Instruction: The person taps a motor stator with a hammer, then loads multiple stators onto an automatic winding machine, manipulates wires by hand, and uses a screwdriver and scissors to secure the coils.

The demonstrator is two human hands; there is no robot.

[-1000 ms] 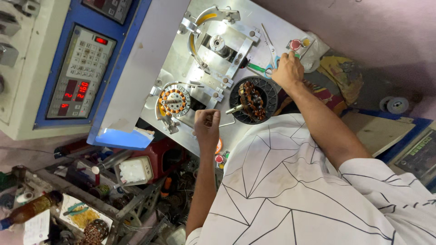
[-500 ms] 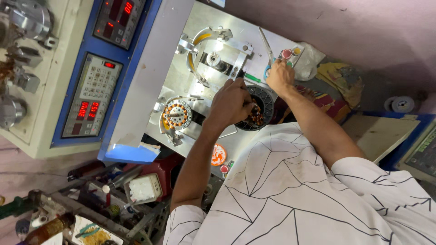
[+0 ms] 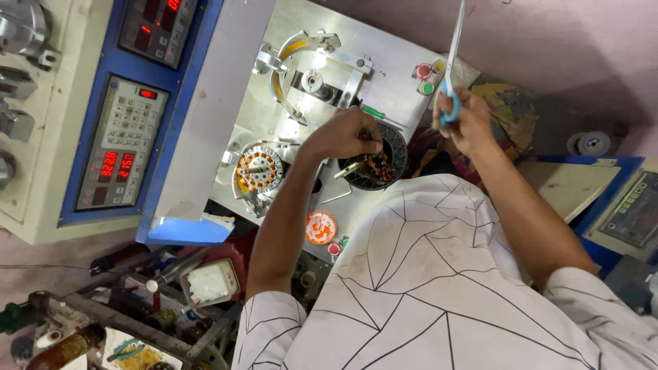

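Left hand: the left hand [image 3: 346, 133] is down on the black stator ring [image 3: 384, 161] at the middle of the metal work plate [image 3: 226, 103], fingers curled in over the copper windings [image 3: 373, 168]. It looks closed on the wire there, though exactly what the fingertips pinch is hidden.

Right hand: the right hand [image 3: 469, 123] is up at the right edge of the plate, fingers through the blue loops of a pair of scissors [image 3: 451, 68], gripping them firmly. The long blades point away, toward the far side, and lie together.

Stator ring: flat on the plate, just left of the scissor hand, directly under the left hand.

Nearby: a second wound stator [image 3: 259, 168] sits in its fixture to the left; the winding head [image 3: 312, 65] stands beyond; red and green buttons [image 3: 425, 79] sit just beside the scissor handles; the control panel [image 3: 120, 147] glows red at far left.

Risk, as I read it: the blade tips are close to the fingers and the fine copper. A careless swing could nick the wire's coating or cut the wrong strand, or knock the buttons.
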